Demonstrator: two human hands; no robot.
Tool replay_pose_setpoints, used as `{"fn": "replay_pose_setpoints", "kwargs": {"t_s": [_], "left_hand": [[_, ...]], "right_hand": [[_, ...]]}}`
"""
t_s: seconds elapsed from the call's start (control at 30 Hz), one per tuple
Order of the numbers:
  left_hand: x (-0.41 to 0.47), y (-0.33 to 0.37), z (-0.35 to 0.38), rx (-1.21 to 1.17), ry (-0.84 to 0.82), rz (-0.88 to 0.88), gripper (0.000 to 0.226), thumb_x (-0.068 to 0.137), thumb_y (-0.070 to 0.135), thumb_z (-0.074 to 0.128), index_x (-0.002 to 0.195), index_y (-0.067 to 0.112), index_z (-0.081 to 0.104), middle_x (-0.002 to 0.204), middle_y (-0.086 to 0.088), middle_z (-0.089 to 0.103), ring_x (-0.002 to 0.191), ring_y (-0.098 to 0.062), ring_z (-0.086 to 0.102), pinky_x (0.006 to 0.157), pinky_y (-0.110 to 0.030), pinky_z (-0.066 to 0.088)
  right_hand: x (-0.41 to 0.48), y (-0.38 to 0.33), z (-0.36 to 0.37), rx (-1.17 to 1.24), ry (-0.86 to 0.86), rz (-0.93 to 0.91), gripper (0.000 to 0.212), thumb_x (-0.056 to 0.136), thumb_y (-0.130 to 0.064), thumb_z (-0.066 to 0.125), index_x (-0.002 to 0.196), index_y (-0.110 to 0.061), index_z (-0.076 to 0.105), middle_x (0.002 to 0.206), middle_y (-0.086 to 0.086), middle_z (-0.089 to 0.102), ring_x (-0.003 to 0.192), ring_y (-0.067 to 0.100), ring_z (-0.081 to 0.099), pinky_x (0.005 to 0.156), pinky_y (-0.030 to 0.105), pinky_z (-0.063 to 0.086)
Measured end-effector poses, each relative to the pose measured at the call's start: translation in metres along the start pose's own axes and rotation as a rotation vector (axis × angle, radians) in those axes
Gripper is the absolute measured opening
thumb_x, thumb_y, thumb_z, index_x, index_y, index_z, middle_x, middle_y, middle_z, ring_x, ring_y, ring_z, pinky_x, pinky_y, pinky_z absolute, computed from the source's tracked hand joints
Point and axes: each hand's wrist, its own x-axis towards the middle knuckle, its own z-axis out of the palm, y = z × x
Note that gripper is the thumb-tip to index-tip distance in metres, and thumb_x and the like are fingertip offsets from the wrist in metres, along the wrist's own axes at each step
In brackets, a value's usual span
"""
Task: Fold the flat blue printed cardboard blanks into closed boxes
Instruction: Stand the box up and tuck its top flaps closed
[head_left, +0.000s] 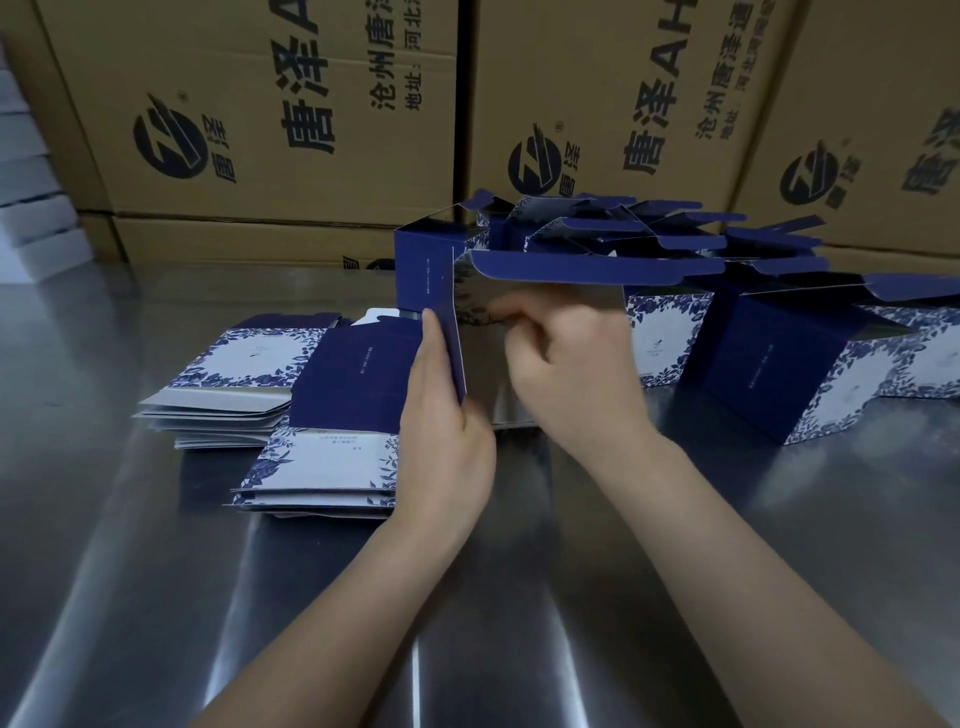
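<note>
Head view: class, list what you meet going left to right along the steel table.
Piled flat blanks → left hand, gripping the half-folded box → right hand → upright open-topped box.

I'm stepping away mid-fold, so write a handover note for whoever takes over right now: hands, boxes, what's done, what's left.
Left hand grips the left edge of the half-open box on the steel table.
Right hand is at its silver inside, fingers curled; blur hides whether it holds a flap.
Done: several erected boxes stand right and behind, top flaps open.
Left: close this box and those, then fold the flat blanks stacked on the left.
</note>
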Motion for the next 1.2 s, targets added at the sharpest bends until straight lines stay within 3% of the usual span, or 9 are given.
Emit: {"fn": "replay_pose_setpoints", "kwargs": {"t_s": [0.1,0.2,0.3,0.43,0.53,0.67,0.87,0.93,1.2], "left_hand": [[0.001,0.003,-0.002,0.000,0.039,0.004,0.078,0.092,-0.002,0.040,0.158,0.031,0.015,0.150,0.023,0.035,0.137,0.005,0.032,0.108,-0.015,0.030],[0.002,0.003,-0.004,-0.016,0.047,-0.003,0.077,0.094,0.003,0.040,0.158,0.034,0.012,0.126,0.047,0.028,0.112,0.037,0.023,0.087,0.010,0.021],[0.001,0.007,-0.006,-0.036,0.062,-0.003,0.075,0.090,0.012,0.038,0.157,0.037,0.014,0.115,0.051,0.028,0.101,0.042,0.023,0.079,0.012,0.021],[0.001,0.013,-0.008,-0.031,0.080,0.005,0.074,0.084,0.028,0.033,0.155,0.042,0.018,0.098,0.066,0.030,0.096,0.039,0.030,0.077,0.002,0.029],[0.002,0.016,-0.009,-0.031,0.086,0.037,0.066,0.088,0.036,0.032,0.154,0.043,0.023,0.098,0.058,0.042,0.102,0.028,0.040,0.085,-0.010,0.033],[0.001,0.019,-0.010,-0.073,0.093,0.046,0.062,0.089,0.042,0.032,0.151,0.041,0.034,0.118,0.029,0.054,0.118,0.001,0.048,0.103,-0.034,0.042],[0.002,0.015,-0.010,-0.220,0.071,0.039,0.061,0.091,0.043,0.042,0.151,0.033,0.037,0.145,0.017,0.049,0.136,-0.003,0.042,0.113,-0.043,0.038],[0.003,0.013,-0.010,-0.249,0.057,0.029,0.061,0.090,0.043,0.043,0.150,0.032,0.037,0.145,0.014,0.049,0.137,-0.008,0.043,0.113,-0.045,0.038],[0.005,0.006,-0.006,-0.318,0.036,-0.040,0.060,0.090,0.049,0.039,0.147,0.028,0.044,0.142,0.010,0.053,0.134,-0.010,0.047,0.113,-0.047,0.038]], "right_hand": [[-0.001,0.000,-0.018,0.011,0.210,-0.125,0.027,0.077,0.006,0.047,0.076,-0.001,0.073,0.067,0.008,0.069,0.058,0.017,0.059,0.058,0.027,0.045],[-0.001,0.012,-0.032,0.001,0.347,-0.172,0.028,0.074,0.013,0.044,0.069,0.001,0.068,0.065,0.012,0.063,0.063,0.026,0.058,0.057,0.037,0.044],[-0.001,0.027,-0.039,0.046,0.297,-0.065,0.029,0.079,0.014,0.047,0.083,-0.002,0.071,0.085,0.014,0.061,0.085,0.032,0.054,0.074,0.038,0.044],[0.004,0.038,-0.039,0.369,0.065,0.202,0.030,0.090,-0.011,0.047,0.103,-0.031,0.066,0.133,-0.001,0.040,0.134,0.016,0.034,0.109,0.021,0.032],[0.009,0.047,-0.040,0.570,-0.065,0.307,0.029,0.091,-0.028,0.042,0.111,-0.038,0.061,0.146,-0.010,0.039,0.137,-0.001,0.032,0.108,0.012,0.029],[0.010,0.059,-0.039,0.664,-0.146,0.380,0.035,0.093,-0.035,0.038,0.114,-0.043,0.064,0.132,-0.016,0.059,0.129,0.002,0.047,0.107,0.032,0.038],[0.013,0.063,-0.033,0.684,-0.163,0.431,0.038,0.094,-0.025,0.040,0.111,-0.045,0.067,0.129,-0.019,0.060,0.127,0.003,0.049,0.102,0.032,0.042],[0.013,0.064,-0.031,0.690,-0.186,0.454,0.041,0.096,-0.019,0.039,0.115,-0.043,0.066,0.130,-0.019,0.060,0.127,0.005,0.050,0.104,0.036,0.042],[0.021,0.070,-0.026,0.816,-0.206,0.536,0.037,0.092,-0.017,0.044,0.118,-0.033,0.066,0.118,-0.004,0.067,0.108,0.013,0.064,0.084,0.026,0.050]]}}
